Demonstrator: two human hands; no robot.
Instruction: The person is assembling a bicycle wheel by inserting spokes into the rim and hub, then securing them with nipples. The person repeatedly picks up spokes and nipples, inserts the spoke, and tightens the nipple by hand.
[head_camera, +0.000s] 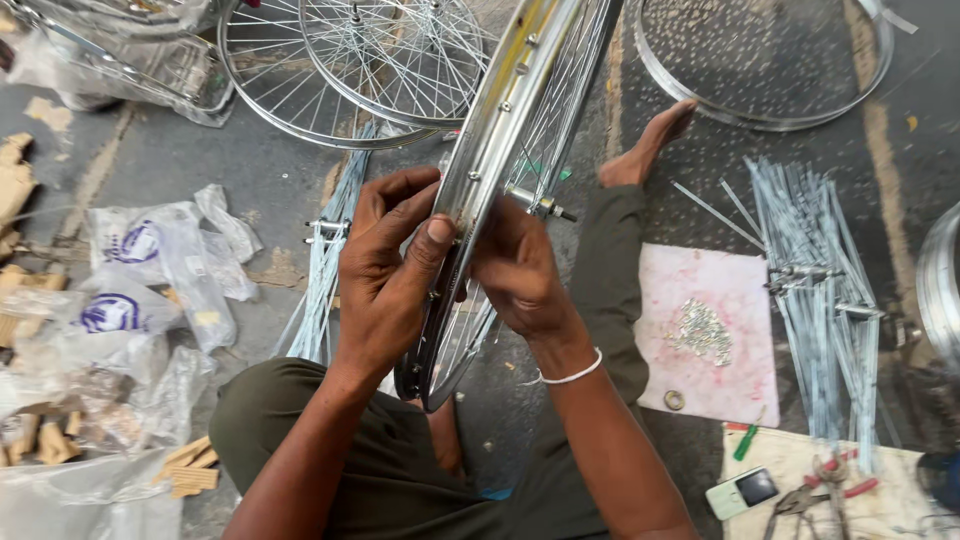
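A silver spoked bicycle wheel (510, 120) stands on edge between my knees, its rim facing me. My left hand (385, 275) wraps the rim from the left, thumb pressed on the rim's outer face. My right hand (515, 270) holds the wheel from the right side, fingers among the spokes just below the hub axle (545, 205). A white band sits on my right wrist. My right leg and bare foot (645, 150) stretch out past the wheel.
Two finished spoked wheels (370, 70) lie at the top, a bare rim (770, 110) at top right. Loose spoke bundles (820, 290), a pink cloth with small nipples (700, 330), pliers, a screwdriver and a phone (742, 490) are at the right. Plastic bags (140, 290) lie left.
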